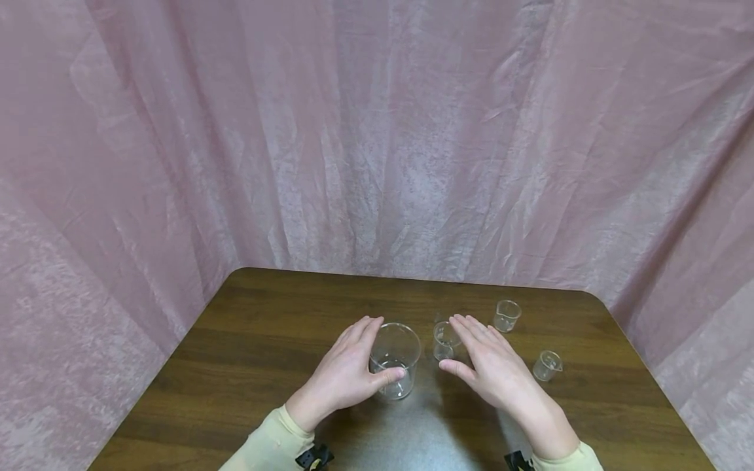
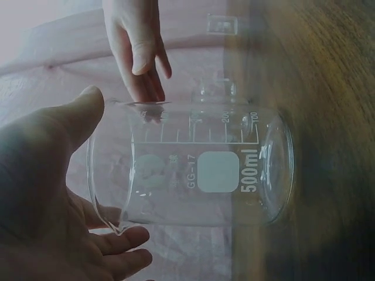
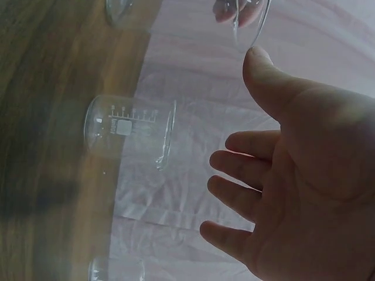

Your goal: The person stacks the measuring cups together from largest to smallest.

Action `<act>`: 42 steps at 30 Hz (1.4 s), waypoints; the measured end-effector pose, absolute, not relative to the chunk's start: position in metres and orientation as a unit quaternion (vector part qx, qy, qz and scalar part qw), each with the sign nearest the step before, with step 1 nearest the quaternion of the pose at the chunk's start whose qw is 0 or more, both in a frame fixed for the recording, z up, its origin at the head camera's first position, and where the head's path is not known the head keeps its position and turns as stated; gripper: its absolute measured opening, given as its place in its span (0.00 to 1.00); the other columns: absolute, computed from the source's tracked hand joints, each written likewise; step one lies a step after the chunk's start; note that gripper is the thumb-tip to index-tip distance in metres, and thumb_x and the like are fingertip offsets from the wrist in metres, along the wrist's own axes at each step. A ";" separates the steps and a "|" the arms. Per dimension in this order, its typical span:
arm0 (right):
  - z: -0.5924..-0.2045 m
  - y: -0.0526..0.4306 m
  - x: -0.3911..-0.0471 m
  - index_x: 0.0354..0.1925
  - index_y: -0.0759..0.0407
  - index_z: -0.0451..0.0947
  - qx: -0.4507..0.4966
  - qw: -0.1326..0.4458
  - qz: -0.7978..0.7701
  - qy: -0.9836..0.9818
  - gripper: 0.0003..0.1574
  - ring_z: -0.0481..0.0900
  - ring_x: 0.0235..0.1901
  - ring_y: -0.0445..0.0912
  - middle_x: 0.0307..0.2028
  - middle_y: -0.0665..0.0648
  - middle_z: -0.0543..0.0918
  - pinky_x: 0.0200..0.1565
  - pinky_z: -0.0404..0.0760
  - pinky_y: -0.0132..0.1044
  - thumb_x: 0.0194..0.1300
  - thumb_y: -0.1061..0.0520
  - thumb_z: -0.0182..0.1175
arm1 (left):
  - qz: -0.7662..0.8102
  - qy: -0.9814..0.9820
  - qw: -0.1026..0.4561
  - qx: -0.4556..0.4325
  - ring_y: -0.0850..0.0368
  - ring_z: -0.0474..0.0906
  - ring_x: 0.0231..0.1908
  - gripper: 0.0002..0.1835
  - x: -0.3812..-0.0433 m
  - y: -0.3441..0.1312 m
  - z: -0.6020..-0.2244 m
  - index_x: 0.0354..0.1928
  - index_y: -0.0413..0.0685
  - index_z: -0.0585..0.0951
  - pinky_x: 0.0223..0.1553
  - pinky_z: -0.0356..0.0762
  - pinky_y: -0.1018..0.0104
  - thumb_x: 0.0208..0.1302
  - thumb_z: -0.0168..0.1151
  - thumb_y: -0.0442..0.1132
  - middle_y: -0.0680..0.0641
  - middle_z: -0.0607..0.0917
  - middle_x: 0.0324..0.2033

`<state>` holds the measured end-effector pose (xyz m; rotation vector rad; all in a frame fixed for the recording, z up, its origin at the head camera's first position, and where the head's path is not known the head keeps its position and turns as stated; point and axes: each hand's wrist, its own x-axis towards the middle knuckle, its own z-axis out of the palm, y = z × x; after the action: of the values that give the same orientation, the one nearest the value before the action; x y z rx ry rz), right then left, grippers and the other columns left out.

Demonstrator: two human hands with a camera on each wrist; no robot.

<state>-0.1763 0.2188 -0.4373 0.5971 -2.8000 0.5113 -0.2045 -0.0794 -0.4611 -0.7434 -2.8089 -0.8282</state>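
Note:
A large clear glass beaker point(image 1: 397, 386) marked 500ml stands upright near the middle of the table; its printed scale shows on the beaker point(image 2: 193, 164) in the left wrist view. My left hand point(image 1: 347, 369) is spread around its left side, thumb in front and fingers extended behind, right at the rim. To the right, my right hand point(image 1: 491, 363) hovers with straight fingers and thumb apart, nothing in its grasp. It partly covers a medium beaker point(image 1: 443, 337). In the right wrist view that beaker point(image 3: 129, 126) stands beyond the fingertips, apart from them.
Two smaller beakers stand on the right of the table, one farther back point(image 1: 506, 317) and one nearer point(image 1: 548, 366). The brown wooden table point(image 1: 271, 307) has rounded far corners. A pink curtain point(image 1: 377, 131) hangs behind it and at both sides.

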 end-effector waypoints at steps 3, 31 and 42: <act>-0.440 0.219 -0.181 0.80 0.66 0.69 0.202 0.114 0.180 -0.956 0.51 0.67 0.79 0.65 0.78 0.66 0.73 0.76 0.65 0.70 0.76 0.37 0.70 | -0.271 -0.925 0.068 -0.256 0.35 0.68 0.78 0.54 -0.204 -0.079 -0.462 0.82 0.42 0.69 0.77 0.67 0.38 0.66 0.74 0.69 0.36 0.73 0.77; -0.457 0.219 -0.207 0.77 0.68 0.71 0.169 0.094 0.197 -0.961 0.47 0.71 0.75 0.69 0.73 0.70 0.77 0.75 0.66 0.69 0.76 0.40 0.71 | -0.274 -0.915 0.082 -0.284 0.43 0.69 0.77 0.46 -0.203 -0.072 -0.461 0.76 0.50 0.74 0.77 0.69 0.42 0.64 0.77 0.67 0.43 0.78 0.73; -0.465 0.217 -0.210 0.78 0.69 0.71 0.150 0.080 0.201 -0.965 0.47 0.71 0.75 0.69 0.74 0.71 0.76 0.75 0.67 0.69 0.76 0.41 0.71 | -0.267 -0.914 0.081 -0.293 0.42 0.68 0.79 0.48 -0.200 -0.072 -0.462 0.77 0.46 0.74 0.78 0.67 0.42 0.64 0.76 0.67 0.44 0.78 0.73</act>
<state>-0.2103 0.2174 -0.4647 0.4489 -2.8863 0.6000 -0.2001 -0.0719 -0.4616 -0.8761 -2.7326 -0.7976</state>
